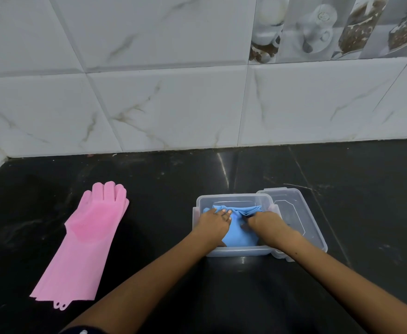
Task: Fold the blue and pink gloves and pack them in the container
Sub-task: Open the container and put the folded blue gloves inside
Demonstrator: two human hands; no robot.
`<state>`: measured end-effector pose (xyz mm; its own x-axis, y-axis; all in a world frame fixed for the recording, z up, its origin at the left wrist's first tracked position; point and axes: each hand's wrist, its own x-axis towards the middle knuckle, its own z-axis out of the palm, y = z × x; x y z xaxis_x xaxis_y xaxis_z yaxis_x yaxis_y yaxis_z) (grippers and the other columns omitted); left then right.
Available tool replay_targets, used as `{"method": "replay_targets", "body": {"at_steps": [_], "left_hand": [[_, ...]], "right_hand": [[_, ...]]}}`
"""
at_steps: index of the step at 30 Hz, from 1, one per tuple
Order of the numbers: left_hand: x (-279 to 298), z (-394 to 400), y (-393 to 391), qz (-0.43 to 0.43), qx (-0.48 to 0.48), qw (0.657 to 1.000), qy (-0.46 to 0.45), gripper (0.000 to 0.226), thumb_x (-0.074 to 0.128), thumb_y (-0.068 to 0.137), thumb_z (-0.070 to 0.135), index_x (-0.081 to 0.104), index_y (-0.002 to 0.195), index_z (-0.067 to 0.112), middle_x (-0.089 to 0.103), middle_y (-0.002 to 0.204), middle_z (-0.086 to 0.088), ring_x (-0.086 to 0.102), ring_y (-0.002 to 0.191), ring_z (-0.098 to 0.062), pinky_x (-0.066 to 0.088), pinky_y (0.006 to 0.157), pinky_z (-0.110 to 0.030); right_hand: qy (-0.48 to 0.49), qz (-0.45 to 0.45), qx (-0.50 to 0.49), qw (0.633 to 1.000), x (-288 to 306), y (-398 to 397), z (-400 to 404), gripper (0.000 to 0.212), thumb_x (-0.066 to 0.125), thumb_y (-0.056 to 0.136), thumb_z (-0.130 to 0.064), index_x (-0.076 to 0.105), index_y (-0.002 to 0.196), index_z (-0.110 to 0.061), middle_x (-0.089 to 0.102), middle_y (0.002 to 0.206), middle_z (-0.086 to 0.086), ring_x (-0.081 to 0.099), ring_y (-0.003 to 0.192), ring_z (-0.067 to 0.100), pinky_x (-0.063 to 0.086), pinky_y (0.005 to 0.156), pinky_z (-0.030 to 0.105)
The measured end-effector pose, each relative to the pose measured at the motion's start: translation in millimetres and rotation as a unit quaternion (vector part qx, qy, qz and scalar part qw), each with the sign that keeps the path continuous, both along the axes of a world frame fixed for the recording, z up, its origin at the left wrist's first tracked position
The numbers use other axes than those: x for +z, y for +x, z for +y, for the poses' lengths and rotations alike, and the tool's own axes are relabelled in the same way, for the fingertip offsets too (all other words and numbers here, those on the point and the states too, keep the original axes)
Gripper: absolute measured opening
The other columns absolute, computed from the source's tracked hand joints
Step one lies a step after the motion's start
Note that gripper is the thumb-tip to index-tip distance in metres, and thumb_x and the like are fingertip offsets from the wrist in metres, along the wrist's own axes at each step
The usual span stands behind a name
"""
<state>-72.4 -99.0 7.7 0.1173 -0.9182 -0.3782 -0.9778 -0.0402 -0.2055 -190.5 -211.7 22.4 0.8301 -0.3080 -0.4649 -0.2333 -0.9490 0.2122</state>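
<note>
The folded blue gloves [239,233] lie inside a clear plastic container [233,197] on the black counter. My left hand [213,221] rests flat on the blue bundle's left side, fingers spread over it. My right hand [266,221] presses on its right side, fingers curled into the folds. The pink gloves [84,237] lie flat and unfolded on the counter to the far left, fingers pointing toward the wall, apart from both hands.
The container's clear lid [294,213] lies partly under the container, on its right. A white marble-tiled wall [173,104] rises behind the black counter [161,213]. Another wall meets the counter at the far left.
</note>
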Motion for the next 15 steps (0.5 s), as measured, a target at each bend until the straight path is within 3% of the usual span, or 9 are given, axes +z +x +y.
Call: {"method": "replay_targets", "body": {"at_steps": [7,11,15], "left_hand": [[-0.1,-2.1,3.8,0.014,0.006,1.0,0.018,0.073,0.051,0.094,0.035,0.012,0.148,0.006,0.009,0.159,-0.009,0.011,0.146,-0.022,0.008,0.118,-0.04],[8.0,2.5,7.8,0.037,-0.028,0.999,-0.001,0.063,0.048,0.095,0.033,0.022,0.147,0.011,0.01,0.159,-0.01,0.012,0.146,-0.023,0.005,0.117,-0.041],[27.7,22.9,16.0,0.085,0.003,0.987,-0.138,0.044,0.045,0.096,0.026,0.04,0.14,0.02,0.016,0.158,-0.007,0.013,0.146,-0.02,0.004,0.117,-0.038]], "right_hand": [[-0.018,0.003,0.001,1.0,3.5,6.0,2.6,0.033,0.047,0.096,-0.009,0.052,0.128,-0.006,0.059,0.128,0.013,0.058,0.116,0.029,0.046,0.099,0.036],[-0.008,0.009,-0.012,1.0,18.0,1.3,6.8,0.034,0.045,0.095,-0.007,0.053,0.129,-0.009,0.058,0.13,0.012,0.056,0.119,0.029,0.044,0.098,0.035],[0.002,-0.09,-0.047,0.995,46.0,-9.5,24.2,0.037,0.051,0.094,-0.02,0.053,0.131,-0.021,0.057,0.133,0.006,0.054,0.12,0.026,0.039,0.1,0.033]]}}
